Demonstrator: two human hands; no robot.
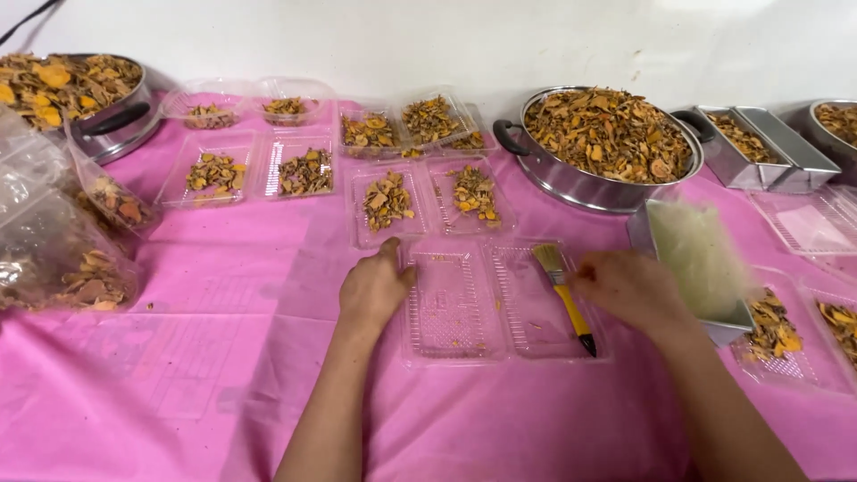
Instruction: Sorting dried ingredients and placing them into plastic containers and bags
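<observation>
My left hand [373, 290] rests on the left edge of an open clear plastic clamshell box [446, 312] that lies flat on the pink cloth, with a few orange crumbs in it. A yellow-handled brush [564, 296] lies across the box's right half. My right hand [630, 287] hovers just right of the brush, fingers curled, a small orange bit at the fingertips. Whether it touches the brush I cannot tell.
A large steel pot of dried orange-brown slices [607, 134] stands behind. Several filled clear boxes [386, 201] sit at the back. A steel tray [705, 268] is at my right, steel tins [759, 147] beyond, bags of slices [62, 241] at left.
</observation>
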